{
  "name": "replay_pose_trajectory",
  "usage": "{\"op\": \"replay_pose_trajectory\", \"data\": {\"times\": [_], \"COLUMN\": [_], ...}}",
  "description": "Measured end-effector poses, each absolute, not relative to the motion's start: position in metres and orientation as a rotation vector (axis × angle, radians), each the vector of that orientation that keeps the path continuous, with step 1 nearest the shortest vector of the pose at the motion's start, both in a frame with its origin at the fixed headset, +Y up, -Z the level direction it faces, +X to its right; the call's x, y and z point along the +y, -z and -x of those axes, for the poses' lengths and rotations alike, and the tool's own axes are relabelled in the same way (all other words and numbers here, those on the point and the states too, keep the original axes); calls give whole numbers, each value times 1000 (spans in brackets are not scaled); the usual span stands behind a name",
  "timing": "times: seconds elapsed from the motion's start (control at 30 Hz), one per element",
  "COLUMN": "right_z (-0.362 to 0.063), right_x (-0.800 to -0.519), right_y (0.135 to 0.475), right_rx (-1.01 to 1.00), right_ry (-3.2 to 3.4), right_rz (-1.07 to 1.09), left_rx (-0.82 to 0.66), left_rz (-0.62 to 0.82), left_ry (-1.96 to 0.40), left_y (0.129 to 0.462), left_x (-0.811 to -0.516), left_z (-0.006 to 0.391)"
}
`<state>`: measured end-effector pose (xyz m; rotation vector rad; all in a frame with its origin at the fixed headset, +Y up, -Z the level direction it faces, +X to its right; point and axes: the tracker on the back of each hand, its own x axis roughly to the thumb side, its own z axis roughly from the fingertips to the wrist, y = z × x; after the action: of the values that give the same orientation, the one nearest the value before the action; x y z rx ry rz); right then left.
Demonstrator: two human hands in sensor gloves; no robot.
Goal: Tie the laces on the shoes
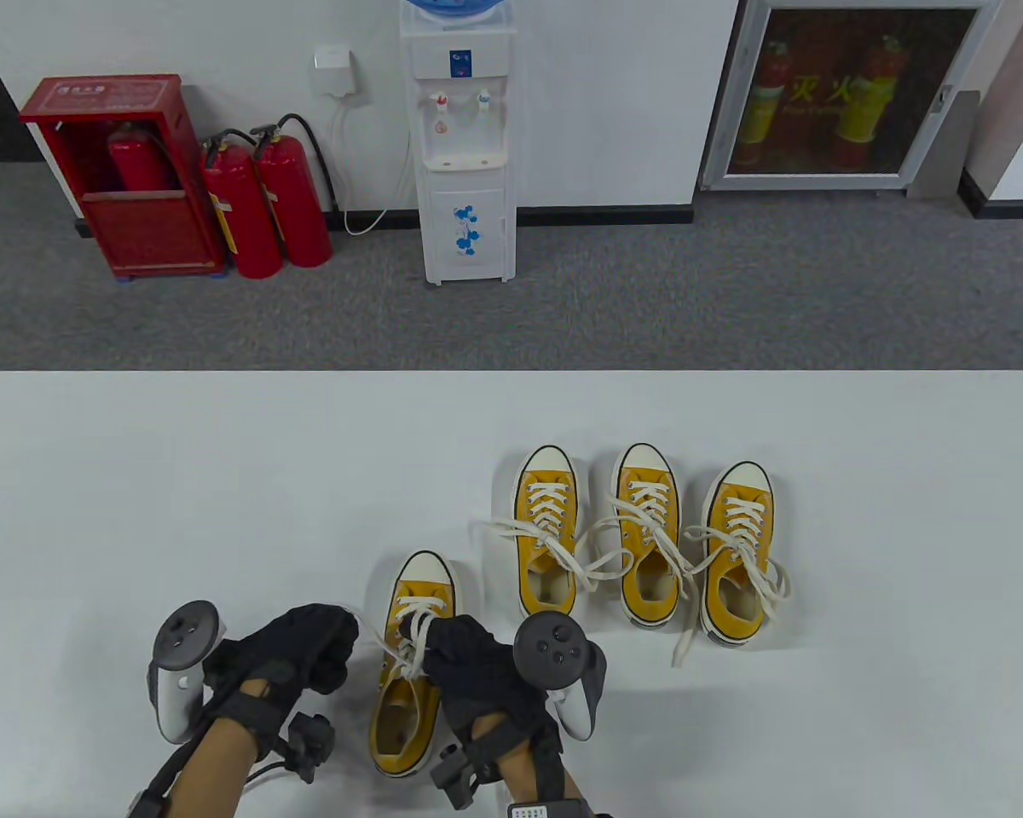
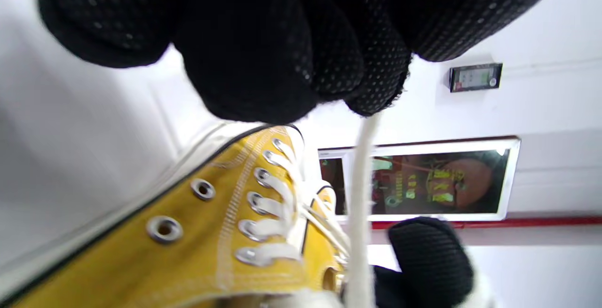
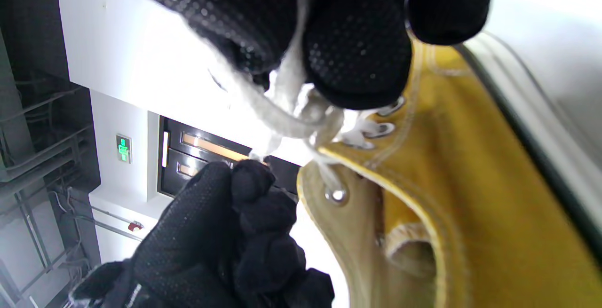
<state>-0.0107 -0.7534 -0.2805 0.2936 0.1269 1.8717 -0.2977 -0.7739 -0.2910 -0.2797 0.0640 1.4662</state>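
Table view | yellow shoe (image 1: 409, 673) | white laces (image 1: 416, 635) pinched by both hands

Both hands are wearing black knit gloves dotted with tiny grip bumps: the left hand (image 1: 294, 652) and the right hand (image 1: 477, 673). A tracker is sitting on the back of each, the left tracker (image 1: 181, 669) and the right tracker (image 1: 563, 669), each showing a dark grey ring face with 3 small buttons above a light grey handle. Black straps are wrapping both wrists, carrying small black camera modules with thin black cables trailing.
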Motion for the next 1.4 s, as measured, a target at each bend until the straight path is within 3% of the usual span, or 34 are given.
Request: {"op": "replay_pose_trajectory", "data": {"times": [0.2, 0.6, 0.83, 0.93, 1.4], "right_z": [19, 36, 35, 34, 11], "right_x": [-750, -742, -742, -742, -746], "right_y": [277, 266, 266, 266, 277], "right_rx": [126, 41, 40, 44, 42], "right_ry": [-1933, -2169, -2177, -2173, -1957], "right_rz": [-374, -504, -499, -500, -362], "left_rx": [-32, -221, -214, -202, -49], "left_rz": [291, 269, 189, 91, 70], "left_ry": [-1482, -1250, -1153, -1097, -997], "left_y": [290, 283, 279, 277, 284], "left_x": [-769, -755, -751, -746, -750], "left_z": [287, 260, 255, 253, 282]}}
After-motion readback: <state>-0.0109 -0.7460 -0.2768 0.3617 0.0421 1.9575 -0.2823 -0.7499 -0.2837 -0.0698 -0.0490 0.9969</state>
